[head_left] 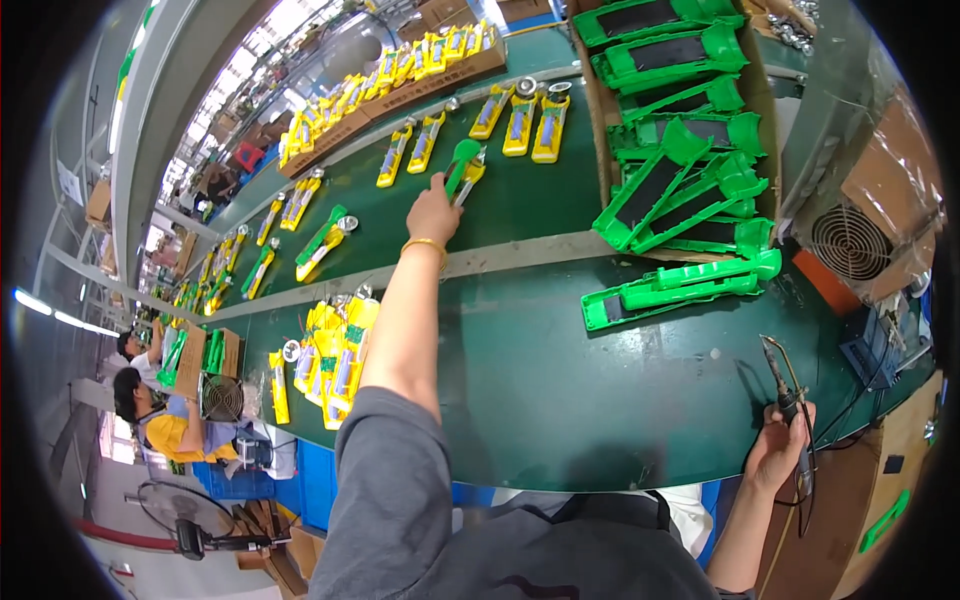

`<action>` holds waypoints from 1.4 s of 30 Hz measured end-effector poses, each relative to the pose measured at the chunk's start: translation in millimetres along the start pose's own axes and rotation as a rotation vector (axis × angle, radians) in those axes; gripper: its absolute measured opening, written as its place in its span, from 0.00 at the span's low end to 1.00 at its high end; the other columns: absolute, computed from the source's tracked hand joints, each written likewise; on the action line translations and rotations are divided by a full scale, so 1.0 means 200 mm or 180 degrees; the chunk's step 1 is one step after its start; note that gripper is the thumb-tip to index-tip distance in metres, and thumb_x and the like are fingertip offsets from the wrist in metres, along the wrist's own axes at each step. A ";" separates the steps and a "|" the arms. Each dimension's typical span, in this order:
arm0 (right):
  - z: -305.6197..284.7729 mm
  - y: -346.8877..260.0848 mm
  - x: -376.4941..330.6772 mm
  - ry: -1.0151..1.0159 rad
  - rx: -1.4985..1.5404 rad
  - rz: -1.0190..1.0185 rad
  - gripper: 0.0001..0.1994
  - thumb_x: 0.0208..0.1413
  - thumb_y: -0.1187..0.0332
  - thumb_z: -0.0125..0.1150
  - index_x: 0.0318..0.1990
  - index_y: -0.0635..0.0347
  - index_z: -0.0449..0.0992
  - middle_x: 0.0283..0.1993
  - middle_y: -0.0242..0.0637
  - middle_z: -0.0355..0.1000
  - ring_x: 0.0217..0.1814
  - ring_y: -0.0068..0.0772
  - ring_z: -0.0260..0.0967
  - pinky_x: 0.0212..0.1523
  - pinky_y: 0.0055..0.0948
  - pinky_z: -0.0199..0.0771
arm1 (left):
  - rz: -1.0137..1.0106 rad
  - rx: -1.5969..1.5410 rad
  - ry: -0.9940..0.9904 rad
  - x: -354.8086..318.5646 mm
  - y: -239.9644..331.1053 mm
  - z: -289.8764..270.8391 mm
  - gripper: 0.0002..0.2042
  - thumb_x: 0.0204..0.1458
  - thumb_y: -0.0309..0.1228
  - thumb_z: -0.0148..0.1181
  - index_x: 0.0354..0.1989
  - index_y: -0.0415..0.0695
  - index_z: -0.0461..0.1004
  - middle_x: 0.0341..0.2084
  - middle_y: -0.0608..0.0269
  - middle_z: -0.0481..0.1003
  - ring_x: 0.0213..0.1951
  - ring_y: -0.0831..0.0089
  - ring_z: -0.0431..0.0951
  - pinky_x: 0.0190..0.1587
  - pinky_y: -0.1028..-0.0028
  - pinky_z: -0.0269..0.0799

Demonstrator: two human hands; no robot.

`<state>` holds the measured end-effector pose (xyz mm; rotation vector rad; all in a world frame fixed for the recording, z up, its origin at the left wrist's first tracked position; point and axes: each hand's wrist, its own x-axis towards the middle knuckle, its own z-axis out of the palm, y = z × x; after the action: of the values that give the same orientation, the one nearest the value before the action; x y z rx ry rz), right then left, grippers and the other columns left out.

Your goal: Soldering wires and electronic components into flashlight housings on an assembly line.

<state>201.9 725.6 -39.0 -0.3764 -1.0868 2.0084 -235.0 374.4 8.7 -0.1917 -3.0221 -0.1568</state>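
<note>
My left hand (434, 214) is stretched out over the far part of the bench. Its fingers are closed on a green plastic housing (464, 156), which lies against a yellow lamp housing (472, 180) with a round metal reflector. Part of the grip is hidden behind the hand. At the right, my right hand (780, 447) is wrapped round the handle of a soldering iron (788, 402), tip upward, with a thin curved tube beside it. Between the arms, a pair of green housings (685, 290) lies near the carton.
A carton (604, 150) holds several green housings. Yellow lamp housings (325, 350) are heaped left of my forearm; others stand along the far strip and in a long box (400, 98). A fan (850, 243) and blue device (868, 348) are at right. Co-workers sit at left.
</note>
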 end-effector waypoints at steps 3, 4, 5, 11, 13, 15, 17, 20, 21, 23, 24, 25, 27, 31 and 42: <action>-0.01 -0.05 0.00 -0.0109 -0.0127 0.0016 0.07 0.57 0.67 0.51 0.36 0.60 0.64 0.35 0.32 0.61 0.35 0.22 0.58 0.40 0.24 0.61 | -0.0137 0.0115 -0.0051 0.00 0.14 0.05 0.31 0.43 0.36 0.64 0.56 0.48 0.57 0.42 0.49 0.71 0.43 0.50 0.73 0.44 0.60 0.70; -0.01 -0.04 0.02 0.0032 -0.0174 -0.0059 0.06 0.57 0.67 0.51 0.36 0.60 0.64 0.35 0.32 0.62 0.35 0.22 0.58 0.39 0.24 0.61 | 0.0248 0.0450 0.0446 -0.02 0.23 0.03 0.30 0.43 0.36 0.64 0.55 0.48 0.58 0.43 0.50 0.71 0.45 0.51 0.72 0.45 0.60 0.69; 0.02 -0.05 0.01 0.0099 -0.0330 -0.0022 0.07 0.56 0.67 0.53 0.36 0.59 0.64 0.36 0.32 0.62 0.35 0.21 0.58 0.39 0.23 0.61 | 0.0642 0.0767 0.0963 -0.03 0.32 0.02 0.30 0.43 0.37 0.64 0.55 0.48 0.59 0.44 0.50 0.71 0.47 0.52 0.71 0.46 0.61 0.69; 0.01 -0.01 -0.02 0.0134 -0.0385 0.0075 0.11 0.53 0.64 0.56 0.35 0.60 0.63 0.34 0.34 0.61 0.33 0.25 0.59 0.34 0.24 0.62 | 0.0711 -0.0672 0.0741 0.32 0.72 0.13 0.35 0.41 0.53 0.61 0.54 0.41 0.63 0.48 0.47 0.68 0.51 0.53 0.69 0.52 0.59 0.65; 0.01 -0.02 -0.03 0.0192 -0.0446 0.0080 0.14 0.51 0.61 0.58 0.35 0.60 0.62 0.33 0.35 0.61 0.33 0.25 0.59 0.34 0.24 0.62 | -0.0232 0.0044 0.0822 0.39 0.81 0.18 0.43 0.32 0.56 0.67 0.56 0.42 0.61 0.50 0.45 0.66 0.51 0.50 0.69 0.53 0.52 0.62; 0.01 -0.01 -0.05 0.0343 -0.0459 0.0025 0.15 0.50 0.60 0.59 0.35 0.60 0.62 0.33 0.35 0.61 0.32 0.25 0.58 0.34 0.24 0.61 | -0.0418 0.0007 0.0604 0.47 0.82 0.21 0.44 0.29 0.58 0.68 0.55 0.45 0.62 0.54 0.46 0.62 0.54 0.49 0.66 0.54 0.49 0.59; 0.02 0.00 -0.02 0.0280 -0.0513 0.0039 0.15 0.50 0.60 0.59 0.35 0.60 0.62 0.33 0.35 0.61 0.33 0.24 0.58 0.34 0.24 0.61 | -0.0731 -0.0767 -0.0337 0.50 0.81 0.20 0.41 0.30 0.55 0.68 0.55 0.49 0.62 0.54 0.46 0.62 0.56 0.50 0.64 0.53 0.51 0.61; 0.02 0.01 -0.03 0.0150 -0.0604 0.0154 0.16 0.49 0.59 0.60 0.36 0.60 0.62 0.33 0.35 0.61 0.33 0.24 0.57 0.34 0.24 0.60 | -0.0589 -0.0629 -0.0228 0.51 0.78 0.20 0.36 0.33 0.49 0.66 0.54 0.50 0.64 0.51 0.47 0.63 0.54 0.52 0.65 0.52 0.53 0.63; 0.01 0.00 -0.03 0.0138 -0.0669 0.0136 0.16 0.49 0.59 0.60 0.36 0.60 0.62 0.34 0.35 0.61 0.33 0.24 0.57 0.34 0.25 0.59 | -0.0427 -0.0500 -0.0130 0.48 0.80 0.20 0.33 0.35 0.47 0.65 0.53 0.50 0.65 0.50 0.48 0.64 0.53 0.52 0.66 0.52 0.54 0.64; 0.01 0.00 -0.01 0.0120 -0.0720 0.0194 0.17 0.49 0.58 0.60 0.36 0.59 0.62 0.34 0.36 0.60 0.34 0.24 0.56 0.35 0.25 0.59 | -0.0225 -0.0491 0.0008 0.41 0.82 0.18 0.28 0.37 0.45 0.62 0.49 0.49 0.69 0.48 0.48 0.64 0.51 0.52 0.66 0.51 0.55 0.65; 0.00 0.01 -0.01 0.0105 -0.0681 0.0125 0.17 0.49 0.58 0.60 0.36 0.59 0.62 0.35 0.36 0.60 0.35 0.24 0.56 0.36 0.24 0.59 | -0.0046 -0.0413 0.0058 0.37 0.81 0.16 0.26 0.38 0.45 0.60 0.47 0.48 0.71 0.49 0.48 0.62 0.52 0.52 0.66 0.51 0.56 0.65; 0.00 0.00 -0.01 0.0094 -0.0641 0.0045 0.16 0.50 0.59 0.60 0.36 0.59 0.62 0.35 0.36 0.60 0.35 0.24 0.56 0.37 0.23 0.59 | -0.0043 -0.0188 -0.0129 0.32 0.82 0.12 0.28 0.38 0.43 0.61 0.51 0.48 0.68 0.50 0.48 0.61 0.52 0.51 0.65 0.51 0.56 0.65; -0.01 0.01 -0.02 0.0014 -0.0641 0.0152 0.16 0.50 0.60 0.59 0.37 0.59 0.62 0.35 0.36 0.60 0.36 0.24 0.55 0.38 0.23 0.58 | -0.0064 -0.0092 -0.0294 0.25 0.74 0.16 0.30 0.38 0.41 0.61 0.54 0.51 0.65 0.50 0.48 0.61 0.52 0.52 0.65 0.51 0.57 0.65; 0.02 0.05 0.00 0.0046 -0.0465 0.0108 0.14 0.52 0.62 0.58 0.38 0.59 0.62 0.35 0.33 0.59 0.36 0.24 0.55 0.38 0.23 0.59 | -0.0075 -0.0432 -0.0338 0.13 0.56 0.07 0.27 0.36 0.41 0.63 0.50 0.53 0.67 0.46 0.49 0.64 0.48 0.53 0.69 0.48 0.60 0.69; -0.05 0.01 0.00 -0.0424 -0.0075 0.0101 0.09 0.57 0.67 0.49 0.40 0.62 0.65 0.36 0.33 0.63 0.36 0.25 0.58 0.44 0.28 0.57 | 0.0729 -0.0670 0.0102 -1.17 0.05 -0.11 0.23 0.33 0.30 0.62 0.44 0.45 0.69 0.49 0.41 0.63 0.50 0.45 0.65 0.51 0.56 0.64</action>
<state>206.5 731.4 -47.6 -0.2768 -1.1940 2.0743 -1.5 354.0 5.3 -0.5443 -2.9187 -0.4517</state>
